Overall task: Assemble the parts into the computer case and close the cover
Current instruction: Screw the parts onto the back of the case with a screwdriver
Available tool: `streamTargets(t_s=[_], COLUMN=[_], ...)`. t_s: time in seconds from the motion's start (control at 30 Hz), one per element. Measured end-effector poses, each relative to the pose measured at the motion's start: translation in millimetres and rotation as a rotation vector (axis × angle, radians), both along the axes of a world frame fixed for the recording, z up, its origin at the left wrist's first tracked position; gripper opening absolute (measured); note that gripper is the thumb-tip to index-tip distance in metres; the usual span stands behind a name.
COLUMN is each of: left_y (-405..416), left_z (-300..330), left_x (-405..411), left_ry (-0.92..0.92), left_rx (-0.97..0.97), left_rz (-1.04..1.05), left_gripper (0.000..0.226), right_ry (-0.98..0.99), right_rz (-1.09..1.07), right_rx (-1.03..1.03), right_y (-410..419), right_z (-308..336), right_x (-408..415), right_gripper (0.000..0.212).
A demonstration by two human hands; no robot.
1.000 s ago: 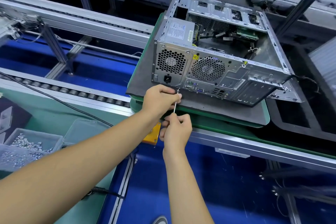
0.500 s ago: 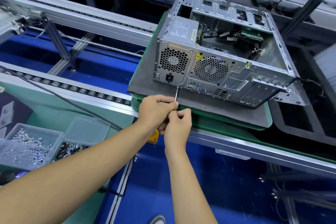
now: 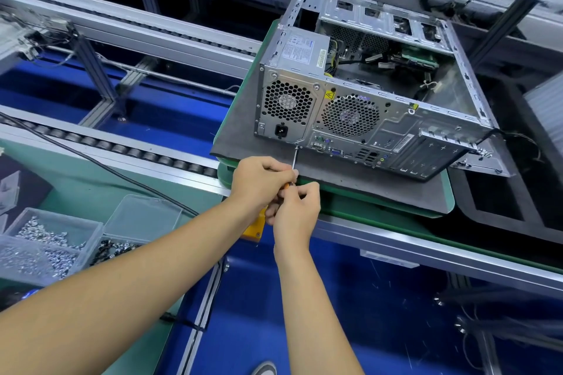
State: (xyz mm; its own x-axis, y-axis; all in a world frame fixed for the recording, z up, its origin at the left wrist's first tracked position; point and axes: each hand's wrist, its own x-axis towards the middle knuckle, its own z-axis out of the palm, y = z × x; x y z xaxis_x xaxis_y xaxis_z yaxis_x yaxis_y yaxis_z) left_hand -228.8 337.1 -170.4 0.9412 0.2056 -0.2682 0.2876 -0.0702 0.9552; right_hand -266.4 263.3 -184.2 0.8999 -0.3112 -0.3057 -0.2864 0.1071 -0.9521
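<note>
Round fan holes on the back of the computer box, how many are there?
2. One honeycomb grille sits on the left, above the black power socket. The other round grille sits beside it, toward the middle of the silver metal computer case. Other sides are hidden.

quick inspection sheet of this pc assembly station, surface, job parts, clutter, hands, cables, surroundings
surface: dark mat on a green pallet, itself on the conveyor line.
job's things: computer case lies on its side, cover off, interior exposed; power supply in the rear corner; screwdriver tip at the rear panel's lower edge below the power socket.
clutter: clear screw bins at lower left, one with silver screws, one with dark ones.
grippers: left hand and right hand both grip the screwdriver, mostly hiding its handle.
cables: loose wires inside the case; black cable across the green bench.
surroundings: roller rails, aluminium framing, blue floor.
</note>
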Motion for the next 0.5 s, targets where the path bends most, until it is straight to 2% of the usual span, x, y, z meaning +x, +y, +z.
streamTargets(t_s=[0.5], left_y=[5.0], left_z=[-4.2], left_x=[1.3], left_ry=[-0.034], left_rx=[-0.037], left_rz=[-0.006], left_gripper=[0.008], right_ry=[-0.019], right_rz=[-0.023], right_rx=[0.017], right_y=[5.7], right_z=[-0.3], right_x=[1.3], right_gripper=[0.015])
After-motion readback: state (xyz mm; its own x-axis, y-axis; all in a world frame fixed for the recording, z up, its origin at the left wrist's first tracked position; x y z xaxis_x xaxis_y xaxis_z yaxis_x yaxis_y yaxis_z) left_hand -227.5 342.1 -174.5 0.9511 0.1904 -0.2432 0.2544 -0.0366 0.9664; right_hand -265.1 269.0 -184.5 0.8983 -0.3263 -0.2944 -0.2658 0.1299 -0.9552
